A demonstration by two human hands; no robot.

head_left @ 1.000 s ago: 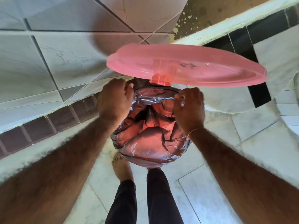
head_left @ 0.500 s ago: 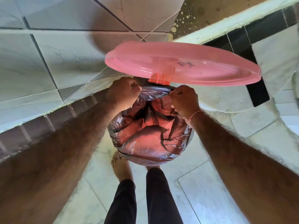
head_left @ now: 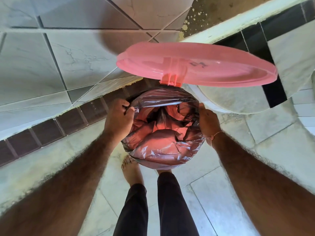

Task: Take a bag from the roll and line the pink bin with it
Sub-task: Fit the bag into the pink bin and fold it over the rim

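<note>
The pink bin stands on the floor straight below me, its round lid hinged up and open at the far side. A thin dark translucent bag sits in the bin, crumpled inside and folded over the rim. My left hand pinches the bag's edge at the rim's left side. My right hand lies against the rim's right side over the bag; its fingers are hidden behind the rim. The bag roll is not in view.
A tiled wall with a dark skirting band runs along the left. A white curved fixture stands behind the bin to the right. My bare foot and dark trouser legs are just in front of the bin.
Both hands have moved apart from the far middle of the rim, near the hinge, out to its left and right sides, spreading the bag's edge over the rim.
</note>
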